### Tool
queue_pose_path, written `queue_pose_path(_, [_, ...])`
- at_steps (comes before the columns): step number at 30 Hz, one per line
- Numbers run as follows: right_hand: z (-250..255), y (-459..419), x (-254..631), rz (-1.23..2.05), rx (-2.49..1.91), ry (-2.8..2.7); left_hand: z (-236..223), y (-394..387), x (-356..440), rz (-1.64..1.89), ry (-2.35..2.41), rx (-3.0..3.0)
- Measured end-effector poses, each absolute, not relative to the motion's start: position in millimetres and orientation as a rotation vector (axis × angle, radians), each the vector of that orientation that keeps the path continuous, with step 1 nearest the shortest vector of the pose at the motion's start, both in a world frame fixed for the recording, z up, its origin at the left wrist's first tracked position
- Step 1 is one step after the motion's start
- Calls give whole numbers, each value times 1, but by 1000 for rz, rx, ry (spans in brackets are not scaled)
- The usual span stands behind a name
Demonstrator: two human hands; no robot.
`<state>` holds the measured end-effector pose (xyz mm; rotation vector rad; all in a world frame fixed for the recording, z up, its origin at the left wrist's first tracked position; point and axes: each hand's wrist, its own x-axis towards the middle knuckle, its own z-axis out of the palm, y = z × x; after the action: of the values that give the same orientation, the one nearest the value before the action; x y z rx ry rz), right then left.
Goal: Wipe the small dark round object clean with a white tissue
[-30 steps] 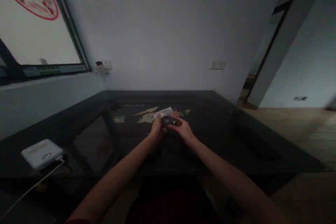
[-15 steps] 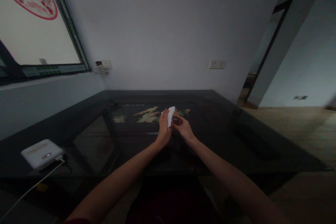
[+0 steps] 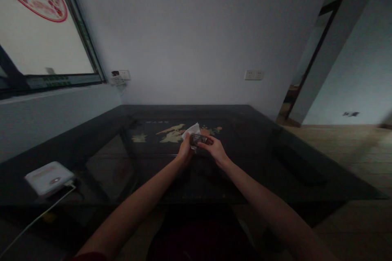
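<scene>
Both hands meet over the dark glossy tabletop. My left hand is closed around a white tissue, whose loose corner sticks up past the fingers. Against the tissue lies a small dark, shiny object with lighter patches; its kind is too dim to make out. My right hand pinches that object's right end between thumb and fingers. The left thumb rests at its other end.
A white box-shaped device with a plugged-in cable stands at the left front. A long dark object lies on the right. Behind the table rises a wall with sockets. A bird-and-flower picture decorates the tabletop.
The tissue has spread and tilted to the left in my left hand. The dark object, hidden before, now shows between both hands. My right hand has turned slightly.
</scene>
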<state>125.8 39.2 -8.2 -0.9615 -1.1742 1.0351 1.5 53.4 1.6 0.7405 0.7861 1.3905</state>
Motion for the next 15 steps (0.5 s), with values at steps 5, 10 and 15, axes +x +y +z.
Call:
queue_pose_path(5, [-5,38,126,1034,-957,-1121,4,44,9,1382,709,679])
queue_pose_path(10, [-9,42,126,975,-945,-1117,-10,37,10,1452,894,1205])
queue_pose_path(15, [-19,49,125,936,-946,-1144,-16,41,10,1616,962,1737])
